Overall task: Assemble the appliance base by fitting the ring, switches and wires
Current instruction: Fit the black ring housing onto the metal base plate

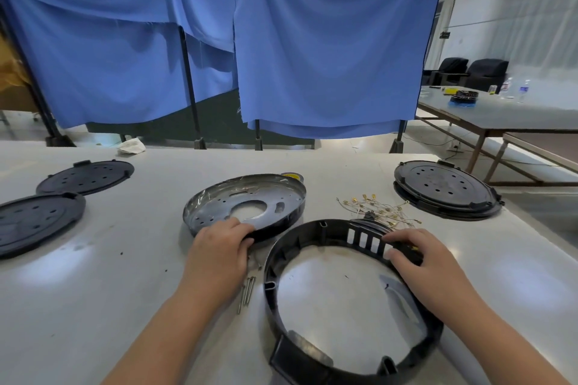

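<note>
Head view looks down on the black plastic ring [316, 230], which lies flat on the pale table [93, 306] just in front of the person, its slotted panel on the far right of its wall. Just beyond it on the left, touching or nearly so, sits the shallow metal base pan [219, 197], tilted up on its near edge. A tangle of wires [375, 208] with brass terminals lies just behind the ring.

As a judgement, the step in hand is seating a switch in the ring's wall. It wants the ring kept flat and steady while the part is pushed squarely into its opening, with the terminals facing inward so the wires can reach them.

Right hand [425, 262] rests on the ring's far right wall, fingers curled loosely around a small black part [408, 251] with a yellow mark, likely a switch; the hand is partly closed on it. Left hand [219, 253] lies on the pan's near rim, fingers curled over the edge in a light hold.

Loose screws [247, 291] lie between the left wrist and the ring. Black perforated discs [84, 176] sit well apart at far left, another [444, 187] at far right.
</note>
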`<state>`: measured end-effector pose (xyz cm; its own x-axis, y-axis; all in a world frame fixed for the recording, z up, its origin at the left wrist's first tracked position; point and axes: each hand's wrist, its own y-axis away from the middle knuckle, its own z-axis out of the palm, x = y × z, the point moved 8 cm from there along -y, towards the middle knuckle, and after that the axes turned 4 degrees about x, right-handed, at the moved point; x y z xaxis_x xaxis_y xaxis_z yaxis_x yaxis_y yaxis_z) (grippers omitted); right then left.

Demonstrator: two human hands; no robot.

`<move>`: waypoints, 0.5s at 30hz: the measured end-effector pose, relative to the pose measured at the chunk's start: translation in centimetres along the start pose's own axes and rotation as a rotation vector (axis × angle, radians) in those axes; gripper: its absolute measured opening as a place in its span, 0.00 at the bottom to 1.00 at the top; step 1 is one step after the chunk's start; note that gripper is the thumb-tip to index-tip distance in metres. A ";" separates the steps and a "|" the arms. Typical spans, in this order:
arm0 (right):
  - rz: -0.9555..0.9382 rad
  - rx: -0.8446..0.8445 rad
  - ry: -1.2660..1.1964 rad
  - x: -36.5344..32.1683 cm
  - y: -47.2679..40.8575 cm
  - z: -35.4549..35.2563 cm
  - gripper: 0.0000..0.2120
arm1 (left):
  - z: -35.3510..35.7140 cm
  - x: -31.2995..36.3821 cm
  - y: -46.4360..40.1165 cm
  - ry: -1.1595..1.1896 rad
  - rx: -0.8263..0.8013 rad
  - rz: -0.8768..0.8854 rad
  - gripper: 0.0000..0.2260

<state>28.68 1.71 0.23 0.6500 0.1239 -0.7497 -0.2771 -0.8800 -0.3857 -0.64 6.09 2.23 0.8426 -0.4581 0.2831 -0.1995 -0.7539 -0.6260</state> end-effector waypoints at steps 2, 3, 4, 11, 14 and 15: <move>0.006 0.000 -0.008 0.1 0.1 0.0 0.10 | -0.7 0.3 0.0 0.038 0.039 0.006 0.07; 0.008 0.000 -0.011 0.1 0.1 0.0 0.10 | -1.0 0.5 0.0 0.055 0.053 0.007 0.07; 0.010 -0.001 -0.010 0.1 0.1 0.0 0.10 | -1.4 0.7 0.0 0.068 0.067 0.013 0.07; 0.050 0.033 -0.031 0.3 -0.2 0.0 0.08 | -4.0 3.3 -0.4 0.183 0.112 0.087 0.06; 0.062 0.067 -0.010 0.1 -0.5 0.3 0.05 | -4.1 4.8 -0.3 0.226 0.077 0.144 0.06; 0.062 0.077 0.002 0.0 -0.6 0.5 0.06 | -4.1 5.2 -0.2 0.235 0.059 0.157 0.06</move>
<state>28.54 2.50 0.21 0.6315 0.0695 -0.7723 -0.3701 -0.8482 -0.3790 1.69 1.95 6.79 0.6634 -0.6688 0.3354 -0.2831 -0.6394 -0.7149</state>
